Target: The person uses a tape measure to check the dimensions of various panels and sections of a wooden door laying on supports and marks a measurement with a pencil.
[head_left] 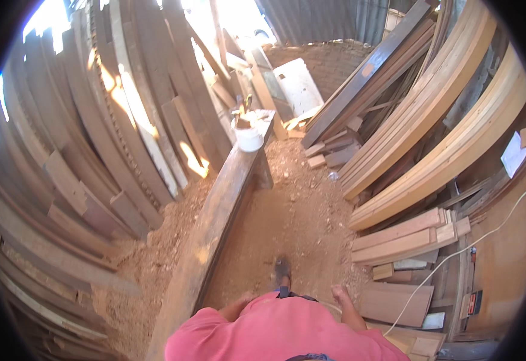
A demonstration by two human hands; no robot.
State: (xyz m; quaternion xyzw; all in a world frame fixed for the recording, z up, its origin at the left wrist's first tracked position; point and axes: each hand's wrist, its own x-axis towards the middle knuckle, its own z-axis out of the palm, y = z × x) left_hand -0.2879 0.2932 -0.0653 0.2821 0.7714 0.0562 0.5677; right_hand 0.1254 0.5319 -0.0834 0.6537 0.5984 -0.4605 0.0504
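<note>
We logged left hand [246, 298] at six o'clock, near wooden bench [207, 222]; right hand [340, 293], five o'clock; couldn't tell open or closed.

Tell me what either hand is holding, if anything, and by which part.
Cannot be told for sure: no held thing shows clearly in the left hand or right hand, both small and blurred.

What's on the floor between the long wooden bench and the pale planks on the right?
Brown dirt strewn with wood chips, a dark shoe, and a few small wood blocks near the planks. The head view shows it.
</note>
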